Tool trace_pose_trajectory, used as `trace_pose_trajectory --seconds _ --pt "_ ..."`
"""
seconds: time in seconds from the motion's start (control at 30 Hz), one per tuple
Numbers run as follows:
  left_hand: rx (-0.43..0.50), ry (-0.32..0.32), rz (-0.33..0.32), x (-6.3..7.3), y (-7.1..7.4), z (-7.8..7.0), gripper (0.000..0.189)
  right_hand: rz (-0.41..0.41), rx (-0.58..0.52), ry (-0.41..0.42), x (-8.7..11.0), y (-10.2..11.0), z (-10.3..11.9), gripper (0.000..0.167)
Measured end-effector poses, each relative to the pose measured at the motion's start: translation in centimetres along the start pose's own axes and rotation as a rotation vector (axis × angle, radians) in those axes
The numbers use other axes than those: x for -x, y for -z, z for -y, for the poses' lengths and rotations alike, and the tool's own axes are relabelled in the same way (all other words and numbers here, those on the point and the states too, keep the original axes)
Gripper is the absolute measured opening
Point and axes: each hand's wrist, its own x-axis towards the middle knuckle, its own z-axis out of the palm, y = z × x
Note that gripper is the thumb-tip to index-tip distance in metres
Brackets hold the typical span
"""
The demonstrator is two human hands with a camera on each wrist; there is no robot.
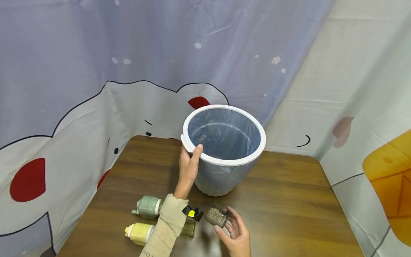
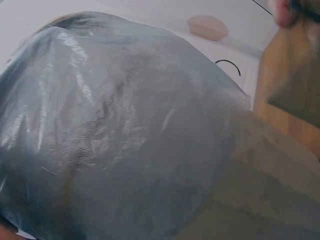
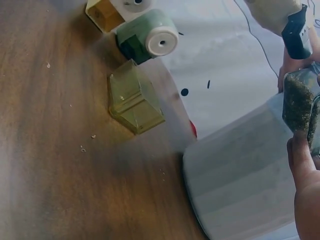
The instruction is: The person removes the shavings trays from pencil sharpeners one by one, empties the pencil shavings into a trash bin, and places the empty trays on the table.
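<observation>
My left hand (image 1: 188, 167) grips the near-left edge of a trash can (image 1: 224, 162), thumb over its white rim. The can tilts toward me, lined with a bluish plastic bag that fills much of the left wrist view as a grey-blue surface (image 2: 110, 115). In front of the can, my right hand (image 1: 236, 233) holds a small clear shavings box (image 1: 216, 216) between thumb and fingers. Greyish-brown, crumbly shavings fill much of that box (image 3: 298, 102) in the right wrist view. It is outside the can, below the rim.
A green crank pencil sharpener (image 1: 149, 207) and a yellow one (image 1: 139, 233) lie at the left on the wooden table (image 1: 289, 221). Beside them is a yellowish clear box (image 3: 134, 100), partly behind my left sleeve. Small crumbs dot the tabletop. A printed curtain (image 1: 154, 43) hangs behind.
</observation>
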Motion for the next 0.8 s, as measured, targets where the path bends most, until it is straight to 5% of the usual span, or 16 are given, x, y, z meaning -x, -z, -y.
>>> trace_pose_trajectory --seconds 0.33,0.6,0.8 --pt "0.033 0.017 -0.009 0.2 -0.1 0.1 0.062 0.018 0.011 0.009 -0.7 0.1 0.4 0.067" --pt "0.061 -0.011 0.002 1.0 0.1 -2.9 0.056 0.067 0.030 0.038 -1.5 0.6 1.4 0.067" --pt "0.064 0.004 0.003 1.2 0.0 -3.2 0.057 0.081 0.054 0.063 -2.4 0.6 2.8 0.066"
